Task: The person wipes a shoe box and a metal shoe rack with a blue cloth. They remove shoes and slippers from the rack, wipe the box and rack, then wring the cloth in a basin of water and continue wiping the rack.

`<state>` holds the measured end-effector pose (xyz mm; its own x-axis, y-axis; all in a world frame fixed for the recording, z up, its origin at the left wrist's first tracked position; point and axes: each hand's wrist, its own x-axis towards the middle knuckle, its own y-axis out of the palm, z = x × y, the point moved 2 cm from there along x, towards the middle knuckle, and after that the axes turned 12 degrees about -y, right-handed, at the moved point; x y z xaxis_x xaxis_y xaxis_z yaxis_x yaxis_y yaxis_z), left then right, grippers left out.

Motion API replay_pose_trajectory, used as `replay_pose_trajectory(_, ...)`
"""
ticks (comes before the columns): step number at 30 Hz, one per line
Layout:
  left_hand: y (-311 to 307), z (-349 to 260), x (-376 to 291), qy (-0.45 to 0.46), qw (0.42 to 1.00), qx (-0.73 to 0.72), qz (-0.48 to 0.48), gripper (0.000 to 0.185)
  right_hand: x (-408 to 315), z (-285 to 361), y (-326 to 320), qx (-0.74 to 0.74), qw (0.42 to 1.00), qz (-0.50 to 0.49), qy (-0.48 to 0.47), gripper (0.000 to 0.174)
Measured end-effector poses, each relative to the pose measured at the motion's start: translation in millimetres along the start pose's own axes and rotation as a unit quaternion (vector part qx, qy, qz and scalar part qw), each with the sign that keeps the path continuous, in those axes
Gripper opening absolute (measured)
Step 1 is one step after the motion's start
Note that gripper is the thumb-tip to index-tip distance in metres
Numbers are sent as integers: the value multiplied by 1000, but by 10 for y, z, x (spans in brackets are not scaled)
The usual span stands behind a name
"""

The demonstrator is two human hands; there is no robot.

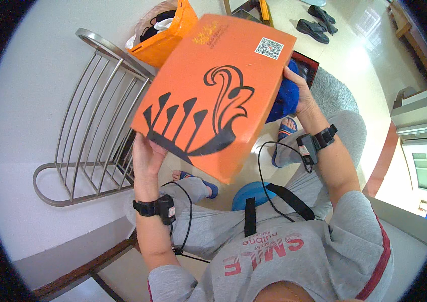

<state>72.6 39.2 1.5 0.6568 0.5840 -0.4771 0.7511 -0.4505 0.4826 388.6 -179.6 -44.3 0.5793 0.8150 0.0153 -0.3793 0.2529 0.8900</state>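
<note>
An orange cardboard box (213, 90) with a black boat-like drawing and a printed code is held up, tilted, between my two hands. My left hand (147, 151) grips its lower left corner; the fingers are partly hidden beneath it. At the box's right edge is my right hand (299, 90), with a bunched blue cloth (286, 97) between it and the box. Part of the cloth and several fingers are hidden.
A metal rack (96, 124) stands against the left wall. Behind the box is an orange bag (164, 43) with dark and white items. Black shoes (313, 31), a dark red-edged box (309, 71) and a grey rug (332, 92) lie on the floor. A blue round object (249, 196) sits between my legs.
</note>
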Motion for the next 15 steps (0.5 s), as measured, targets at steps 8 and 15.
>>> replay_pose_trajectory(8, -22, -161, -187, -54, 985, 88, 136, 60, -20, 158, 7, -196, 980, 30, 27, 52)
replay_pose_trajectory(15, 97, 64, -117, -67, 976, 116, 169, 62, 188, 683, 355, -230, 935, -175, -206, 40)
